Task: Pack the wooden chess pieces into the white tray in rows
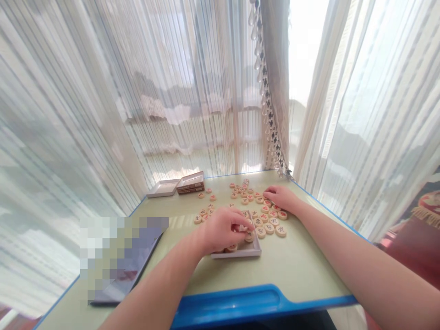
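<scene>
My left hand [223, 229] reaches over a shallow open box [253, 252] and hides much of its inside. Its thumb and fingers close on a Chinese chess piece [250, 236] at the box's right side. Another round piece [231, 248] shows in the box beneath this hand. Farther right, my right hand [282, 198] lies low on the table, fingers stretched out and touching the edge of the scattered pieces. Wooden discs with red and black characters, such as this one [281, 231], spread between and beyond my hands; several overlap.
At the back left lie a shallow tray [163, 188] and stacked brown-sided boxes [190, 182]. A dark-edged flat device [137, 261], partly pixelated, rests on the left. The pale green table [302, 270] has a blue edge with a front trough [230, 302]. Sheer curtains [192, 91] hang behind.
</scene>
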